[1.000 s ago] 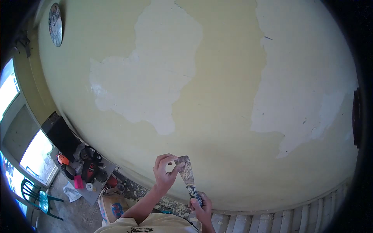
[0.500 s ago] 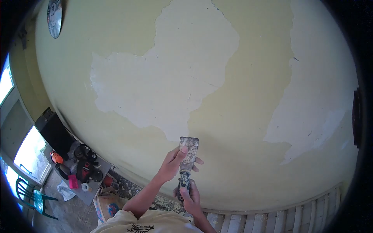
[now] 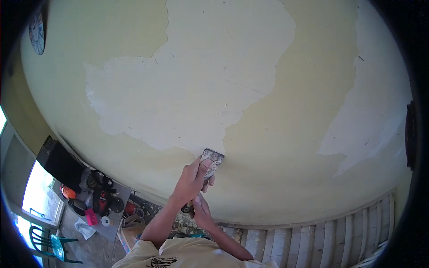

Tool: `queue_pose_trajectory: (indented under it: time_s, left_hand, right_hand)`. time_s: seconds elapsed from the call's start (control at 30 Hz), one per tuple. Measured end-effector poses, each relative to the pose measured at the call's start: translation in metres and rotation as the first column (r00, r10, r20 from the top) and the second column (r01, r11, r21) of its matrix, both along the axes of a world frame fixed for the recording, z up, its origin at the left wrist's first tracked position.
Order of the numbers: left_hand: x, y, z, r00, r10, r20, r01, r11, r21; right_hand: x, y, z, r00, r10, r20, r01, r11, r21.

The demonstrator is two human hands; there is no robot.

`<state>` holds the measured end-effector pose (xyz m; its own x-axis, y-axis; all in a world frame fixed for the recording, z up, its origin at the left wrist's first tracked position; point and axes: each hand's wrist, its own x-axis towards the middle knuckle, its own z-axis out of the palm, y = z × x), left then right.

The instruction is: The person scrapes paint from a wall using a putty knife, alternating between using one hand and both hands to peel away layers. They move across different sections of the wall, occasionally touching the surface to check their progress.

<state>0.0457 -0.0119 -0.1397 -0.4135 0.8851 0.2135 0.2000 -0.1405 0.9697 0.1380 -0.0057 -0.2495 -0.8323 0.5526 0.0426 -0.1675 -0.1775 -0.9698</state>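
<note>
A putty-stained scraper (image 3: pixel 212 162) is held in front of a pale green wall (image 3: pixel 268 178) with whitish patches where the paint is off. My left hand (image 3: pixel 193 179) grips its blade, thumb lying flat on the face and fingers behind. Lower down, my right hand (image 3: pixel 201 211) is closed round the handle, which is mostly hidden. The blade's top edge is at the lower tip of the large bare patch (image 3: pixel 187 98); whether it touches the wall I cannot tell.
At the lower left a grey table (image 3: pixel 107 230) bears a black speaker-like box (image 3: pixel 62 163), an orange item (image 3: pixel 68 192), a pink item (image 3: pixel 91 217) and bags. A green chair (image 3: pixel 58 245) stands beyond. Slatted steps (image 3: pixel 308 245) run along the lower right. A round plaque (image 3: pixel 36 33) hangs upper left.
Both hands and the scraper have moved slightly up and left, and the blade now tilts to the right. The left hand covers more of the scraper. The camera view has shifted.
</note>
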Motion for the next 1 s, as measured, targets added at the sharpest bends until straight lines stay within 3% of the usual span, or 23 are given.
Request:
queue_pose_trajectory:
  time_s: [0.17, 0.23, 0.33, 0.43, 0.57, 0.63, 0.67, 0.73, 0.77, 0.83, 1.0]
  left_hand:
    - [-0.004, -0.002, 0.008, 0.997, -0.017, -0.08, 0.015, 0.999, -0.032]
    - [-0.008, -0.002, 0.01, 0.987, -0.013, -0.159, 0.002, 0.998, -0.07]
    - [-0.007, -0.005, 0.025, 0.962, -0.041, -0.271, -0.01, 0.983, -0.183]
    - [-0.01, -0.008, 0.036, 0.943, -0.074, -0.324, 0.006, 0.978, -0.208]
    - [-0.005, 0.001, 0.054, 0.929, -0.104, -0.356, 0.042, 0.983, -0.178]
    - [0.0, 0.006, 0.065, 0.928, -0.128, -0.349, 0.069, 0.982, -0.177]
    - [0.0, 0.004, 0.063, 0.927, -0.127, -0.352, 0.067, 0.982, -0.177]
    - [0.0, 0.0, 0.053, 0.967, -0.045, -0.251, 0.017, 0.993, -0.114]
    - [-0.003, -0.003, 0.044, 0.964, -0.05, -0.26, 0.02, 0.993, -0.117]
    - [-0.013, -0.009, 0.035, 0.981, 0.011, -0.194, -0.041, 0.988, -0.151]
    - [-0.004, -0.004, 0.068, 0.947, -0.042, -0.319, -0.022, 0.981, -0.195]
  right_hand:
    - [-0.023, -0.012, -0.01, 0.978, -0.109, -0.18, 0.109, 0.994, -0.013]
    - [-0.028, -0.009, -0.012, 0.983, 0.013, -0.183, -0.01, 1.0, 0.019]
    - [-0.035, -0.018, -0.016, 0.97, 0.053, -0.239, -0.066, 0.997, -0.045]
    - [-0.046, -0.024, -0.002, 0.953, -0.01, -0.303, 0.016, 1.0, 0.016]
    - [-0.039, -0.016, 0.008, 0.97, 0.0, -0.244, -0.007, 1.0, -0.028]
    - [-0.028, -0.012, 0.031, 0.994, 0.055, -0.094, -0.08, 0.956, -0.283]
    - [-0.029, -0.014, 0.028, 0.994, 0.057, -0.097, -0.083, 0.956, -0.283]
    - [-0.033, -0.021, 0.017, 0.959, -0.058, -0.278, 0.038, 0.996, -0.078]
    - [-0.033, -0.024, 0.016, 0.956, -0.064, -0.286, 0.042, 0.996, -0.082]
    - [-0.039, -0.03, 0.016, 0.991, 0.031, -0.129, -0.057, 0.978, -0.202]
    - [-0.046, -0.026, 0.03, 0.942, -0.034, -0.333, 0.029, 0.999, -0.018]
